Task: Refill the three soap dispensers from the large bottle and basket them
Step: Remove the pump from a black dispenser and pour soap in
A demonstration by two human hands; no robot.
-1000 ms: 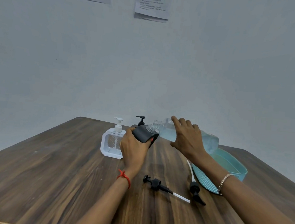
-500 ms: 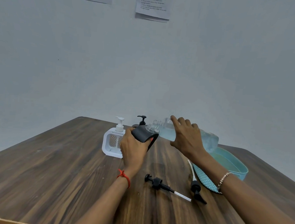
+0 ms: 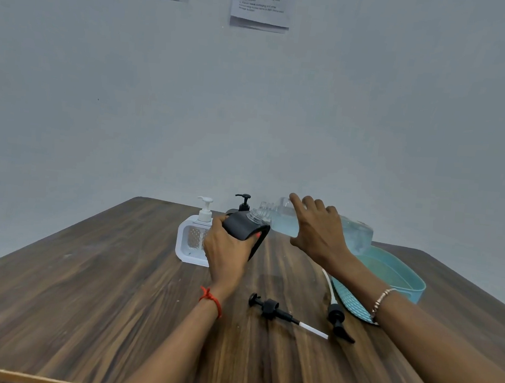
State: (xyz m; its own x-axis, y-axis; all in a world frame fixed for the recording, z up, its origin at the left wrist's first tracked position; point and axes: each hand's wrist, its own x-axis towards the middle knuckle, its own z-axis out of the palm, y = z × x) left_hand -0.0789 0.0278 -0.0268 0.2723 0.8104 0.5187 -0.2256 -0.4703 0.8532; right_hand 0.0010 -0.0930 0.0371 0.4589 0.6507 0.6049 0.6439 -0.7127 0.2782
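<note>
A white pump dispenser point(image 3: 205, 214) stands upright in a white caddy point(image 3: 183, 248) at the left of the group, its pump fitted. Just right of it, the left hand point(image 3: 227, 250) has its fingers curled round a black dispenser point(image 3: 242, 228). The hand holds it clear of the wooden table point(image 3: 84, 283), leaning right with its open neck uppermost. A second black dispenser point(image 3: 243, 202) stands upright behind, mostly hidden.

The large bottle point(image 3: 282, 224) comes in from the right, held almost level, with its ribbed mouth at the black dispenser's neck. It is clear plastic, and pale blue liquid is pooled along its lower side. The right hand point(image 3: 321, 231) clamps it from above, fingers over the top and thumb underneath. Whether liquid is actually running across is too fine to tell from here.

To pour well, the two mouths should stay touching. The bottle's base should rise slowly so the stream stays thin, and the dispenser should come upright as it fills, since the opening is narrow and would spill easily.

Two loose pump heads point(image 3: 271, 308) point(image 3: 337, 319) lie on the table between the forearms. The teal basket point(image 3: 411, 284) sits at the far right beyond the right wrist, and no dispenser shows in it
</note>
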